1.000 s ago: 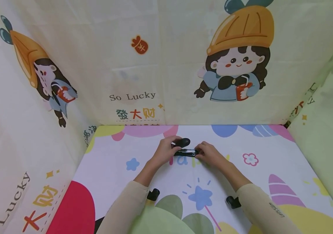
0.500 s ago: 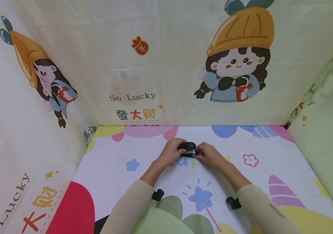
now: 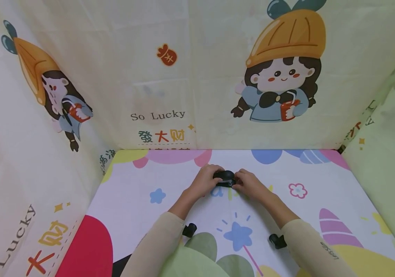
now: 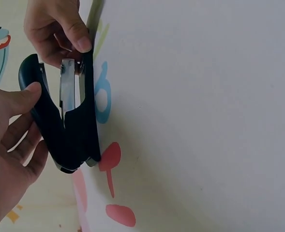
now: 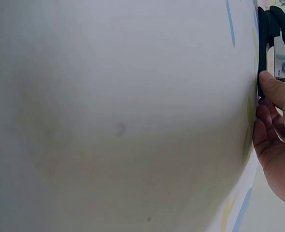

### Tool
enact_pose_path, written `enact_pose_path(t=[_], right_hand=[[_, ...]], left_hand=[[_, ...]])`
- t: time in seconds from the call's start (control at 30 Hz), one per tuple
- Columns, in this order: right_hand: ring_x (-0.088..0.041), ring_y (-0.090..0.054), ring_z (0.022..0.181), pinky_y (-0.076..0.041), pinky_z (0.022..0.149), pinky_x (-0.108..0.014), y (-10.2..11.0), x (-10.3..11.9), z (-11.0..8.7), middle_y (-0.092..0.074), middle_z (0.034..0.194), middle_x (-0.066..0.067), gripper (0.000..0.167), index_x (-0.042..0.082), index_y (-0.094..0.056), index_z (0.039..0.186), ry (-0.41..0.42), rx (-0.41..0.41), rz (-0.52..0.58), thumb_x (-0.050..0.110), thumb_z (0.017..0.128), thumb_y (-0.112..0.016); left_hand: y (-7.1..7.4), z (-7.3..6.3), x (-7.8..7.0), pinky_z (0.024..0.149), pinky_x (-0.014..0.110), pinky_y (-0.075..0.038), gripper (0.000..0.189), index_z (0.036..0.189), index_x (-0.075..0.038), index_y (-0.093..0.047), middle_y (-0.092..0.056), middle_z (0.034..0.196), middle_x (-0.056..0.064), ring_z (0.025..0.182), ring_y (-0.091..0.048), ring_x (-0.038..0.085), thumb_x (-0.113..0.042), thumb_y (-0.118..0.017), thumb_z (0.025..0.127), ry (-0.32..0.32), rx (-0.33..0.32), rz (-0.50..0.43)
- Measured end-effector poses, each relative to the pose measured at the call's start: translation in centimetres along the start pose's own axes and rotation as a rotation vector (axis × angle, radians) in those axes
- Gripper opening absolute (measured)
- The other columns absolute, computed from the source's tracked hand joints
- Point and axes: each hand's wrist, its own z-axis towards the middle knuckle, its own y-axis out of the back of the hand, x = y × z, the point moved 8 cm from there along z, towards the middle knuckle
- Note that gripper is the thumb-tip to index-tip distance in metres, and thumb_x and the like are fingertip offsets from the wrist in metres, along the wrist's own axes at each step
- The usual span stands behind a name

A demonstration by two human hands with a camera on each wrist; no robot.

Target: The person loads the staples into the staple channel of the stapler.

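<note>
A black stapler lies on the table between both hands, its nose toward the right hand. Seen from the left wrist, the black stapler has its top arm raised at an angle, apart from the silver staple magazine. My left hand grips that top arm, thumb on one side and fingers behind. My right hand pinches the front end of the base; in the right wrist view the right thumb presses on it.
A white table mat with printed shapes and letters covers the surface. Cream printed curtains stand at the back and both sides. Dark wrist cameras hang beneath the cuffs.
The stapler's top arm has come down closer to its base, and my left hand has shifted right and slightly nearer with it. My right hand has stayed almost in place.
</note>
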Motion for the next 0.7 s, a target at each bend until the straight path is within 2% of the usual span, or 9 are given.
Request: enact_pose_path(t=[0.13,0.4,0.7], right_hand=[[-0.018,-0.062,0.084,-0.056,0.078,-0.035,0.0,0.01,-0.01,-0.063,0.096,-0.008,0.021,0.0,-0.068,0.103,0.007,0.0,-0.001,0.01,0.088,-0.081],[-0.017,-0.06,0.083,-0.055,0.077,-0.035,-0.02,-0.02,-0.1,-0.063,0.096,-0.007,0.025,-0.001,-0.07,0.108,0.029,-0.022,0.01,0.009,0.088,-0.082],[-0.016,-0.058,0.082,-0.054,0.076,-0.035,0.1,0.01,0.04,-0.062,0.095,-0.007,0.024,-0.001,-0.07,0.106,0.017,-0.007,0.005,0.009,0.088,-0.082]], left_hand=[[-0.13,0.05,-0.05,0.107,0.039,-0.051,0.028,0.123,-0.008,-0.073,-0.073,0.122,0.006,0.117,-0.061,0.021,-0.009,-0.074,0.096,0.006,0.007,0.012],[-0.86,0.57,-0.04,0.102,0.037,-0.052,0.025,0.119,-0.008,-0.074,-0.075,0.117,0.007,0.11,-0.062,0.021,-0.012,-0.076,0.094,-0.005,0.023,0.097],[-1.03,0.83,-0.07,0.101,0.036,-0.052,0.024,0.117,-0.009,-0.075,-0.075,0.114,0.006,0.107,-0.061,0.021,-0.013,-0.078,0.093,0.011,0.029,0.119]])
